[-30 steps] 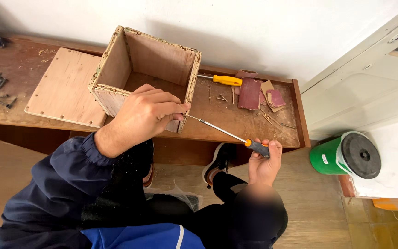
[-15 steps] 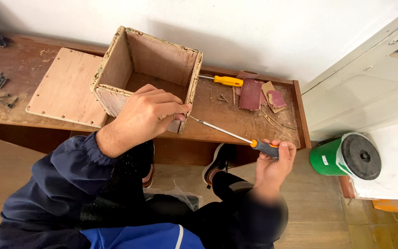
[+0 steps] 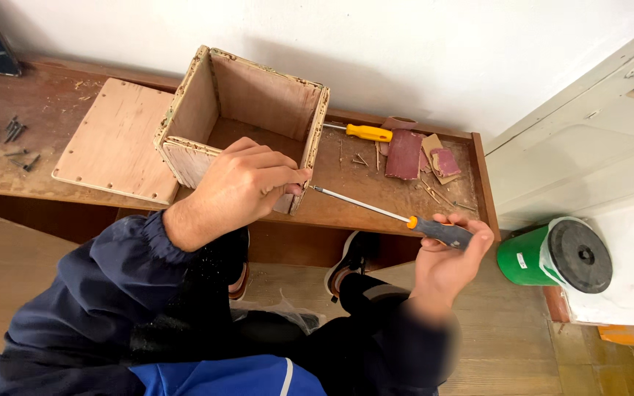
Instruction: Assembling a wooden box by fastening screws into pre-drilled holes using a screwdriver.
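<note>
An open plywood box [image 3: 258, 103] stands on a low wooden bench [image 3: 376, 202]. My left hand [image 3: 247, 183] rests on the box's near wall, fingertips pinched at its right corner, possibly on a small screw that I cannot make out. My right hand [image 3: 445, 257] grips the grey and orange handle of a long screwdriver [image 3: 390, 215]. The shaft points left, and its tip sits right by my left fingertips at the box corner.
A loose plywood panel [image 3: 115, 139] lies left of the box. Several screws [image 3: 9, 136] lie at the bench's far left. A yellow-handled screwdriver [image 3: 361, 132] and sandpaper pieces [image 3: 412, 154] lie behind. A green canister [image 3: 552, 257] lies on the floor to the right.
My right hand has shifted its grip along the screwdriver handle and moved slightly right. My left hand and the box stay where they were.
</note>
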